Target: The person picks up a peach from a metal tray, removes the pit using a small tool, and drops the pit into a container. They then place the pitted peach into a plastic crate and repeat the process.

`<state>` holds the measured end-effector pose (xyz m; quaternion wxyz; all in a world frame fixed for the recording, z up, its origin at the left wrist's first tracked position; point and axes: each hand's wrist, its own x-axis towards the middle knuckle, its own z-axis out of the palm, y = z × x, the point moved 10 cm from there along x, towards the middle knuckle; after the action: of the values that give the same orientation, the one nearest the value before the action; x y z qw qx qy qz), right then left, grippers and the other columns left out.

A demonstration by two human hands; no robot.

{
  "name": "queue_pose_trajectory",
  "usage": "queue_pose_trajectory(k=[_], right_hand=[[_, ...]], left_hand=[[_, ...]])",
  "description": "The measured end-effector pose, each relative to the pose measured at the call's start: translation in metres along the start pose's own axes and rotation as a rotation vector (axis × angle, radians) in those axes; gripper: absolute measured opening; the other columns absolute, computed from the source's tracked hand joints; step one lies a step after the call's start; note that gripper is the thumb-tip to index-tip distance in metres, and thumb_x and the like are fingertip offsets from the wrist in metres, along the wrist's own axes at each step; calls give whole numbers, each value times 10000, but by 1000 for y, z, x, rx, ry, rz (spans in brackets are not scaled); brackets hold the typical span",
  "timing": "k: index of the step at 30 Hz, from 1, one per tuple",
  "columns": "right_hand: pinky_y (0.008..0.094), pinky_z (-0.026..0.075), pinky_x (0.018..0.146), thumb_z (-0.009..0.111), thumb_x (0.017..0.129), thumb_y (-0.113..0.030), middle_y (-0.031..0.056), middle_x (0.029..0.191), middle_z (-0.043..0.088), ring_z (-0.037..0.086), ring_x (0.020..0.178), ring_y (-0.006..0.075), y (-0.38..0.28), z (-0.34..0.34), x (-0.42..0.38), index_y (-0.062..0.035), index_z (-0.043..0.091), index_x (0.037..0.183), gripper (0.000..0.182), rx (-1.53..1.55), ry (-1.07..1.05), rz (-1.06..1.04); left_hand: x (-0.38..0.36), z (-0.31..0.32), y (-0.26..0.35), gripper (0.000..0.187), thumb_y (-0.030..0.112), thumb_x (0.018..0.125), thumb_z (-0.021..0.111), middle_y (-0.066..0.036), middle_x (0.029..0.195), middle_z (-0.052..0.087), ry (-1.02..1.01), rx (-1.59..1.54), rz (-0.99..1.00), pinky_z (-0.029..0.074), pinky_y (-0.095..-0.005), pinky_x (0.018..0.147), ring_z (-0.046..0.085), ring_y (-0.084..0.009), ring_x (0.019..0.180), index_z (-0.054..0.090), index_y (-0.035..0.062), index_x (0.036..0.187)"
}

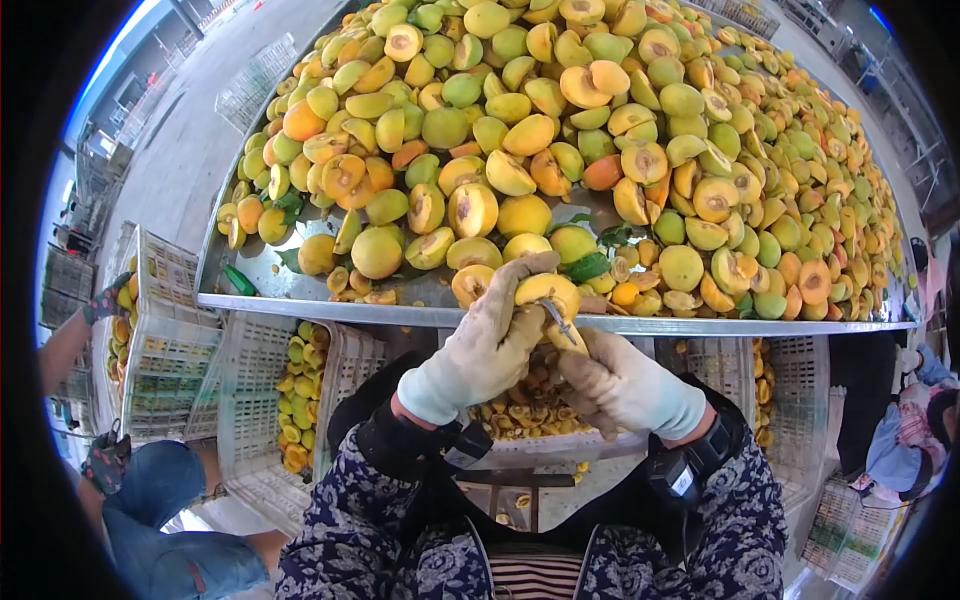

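My left hand (490, 345), in a pale work glove with stained fingers, is closed around a yellow peach half (549, 290) just past the table's near edge. In my right hand (630, 383), also gloved, is a slim metal pitting tool (557, 318); its handle is hidden in the fingers. The tool's metal end lies against the cut flesh. Another piece of yellow flesh (567, 340) shows beside the tool, between the hands. Beyond them, halved and whole peaches (520, 150) are heaped on a metal table (400, 315).
Below my hands a crate holds pits and scraps (530, 415). White plastic crates (255, 390) with peaches stand under the table edge on both sides. At the left, a person's gloved hand (107, 462) rests by a knee; another person sits at the far right.
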<state>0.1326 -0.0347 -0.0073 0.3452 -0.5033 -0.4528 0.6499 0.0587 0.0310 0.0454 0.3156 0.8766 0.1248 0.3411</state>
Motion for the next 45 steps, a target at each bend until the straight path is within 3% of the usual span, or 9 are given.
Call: queue_pose_trajectory(k=[3,5,9,13,15,23,31,37,45], right_hand=[[367,497,695,437,1004,-344,118,778,546,586,740,240,26,7,0,16,449,1148,388,170,-78,217],[237,443,589,489,993,-340,49,740,512,536,662,117,-6,-9,9,-17,461,1145,357,-644,248,-355],[323,475,661,459,997,-397,94,830,579,556,720,196,3,6,-4,3,458,1130,422,104,-65,66],[297,461,647,447,990,-472,68,816,563,522,700,160,11,4,-8,-4,462,1140,491,92,-58,124],[216,400,564,444,973,-540,11,774,521,467,657,81,-2,-2,-1,-25,480,1123,538,-234,35,-130],[216,354,432,507,844,-714,-12,681,502,442,496,61,12,10,-5,-21,467,1196,779,278,0,138],[212,339,424,502,898,-650,-11,684,474,408,520,60,-7,11,4,-37,467,1223,694,99,-3,53],[214,285,396,524,895,-644,-38,647,383,330,489,58,1,22,-11,-58,515,1100,621,387,-133,266],[229,272,373,502,909,-639,-9,570,434,372,420,72,0,17,-2,-47,533,998,600,304,71,41]], left_hand=[[-2,2,-12,474,1,917,468,-193,1166,552,101,-156,-116,476,-368,908,578,-229,1028,346,-47,1372],[-2,11,-23,473,3,915,463,-181,1148,559,6,-246,-247,474,-360,909,578,-222,1025,350,-46,1371],[-4,19,-27,460,20,924,465,-237,1238,511,-114,-379,-473,436,-381,974,546,-351,1143,354,-36,1367],[2,10,-22,471,36,928,477,-198,1232,522,-26,-378,-386,446,-367,955,558,-309,1118,346,-26,1375],[-21,37,-35,488,52,931,496,-141,1215,527,-382,-786,-879,453,-348,936,557,-246,1080,334,-16,1387],[-11,16,-23,602,-14,921,428,-182,1415,376,57,-408,-262,311,-316,1083,401,-206,1279,190,-66,1472],[-5,8,-25,537,-57,886,467,-270,1356,431,-13,-350,-326,356,-418,1072,451,-396,1276,280,-92,1389],[-5,1,-16,504,-45,900,456,-228,1354,450,27,-442,-296,363,-346,1061,476,-298,1258,329,-66,1387],[-7,5,-28,439,115,995,437,-134,1328,480,107,-781,-410,378,-310,1032,471,-186,1208,366,-43,1398]])
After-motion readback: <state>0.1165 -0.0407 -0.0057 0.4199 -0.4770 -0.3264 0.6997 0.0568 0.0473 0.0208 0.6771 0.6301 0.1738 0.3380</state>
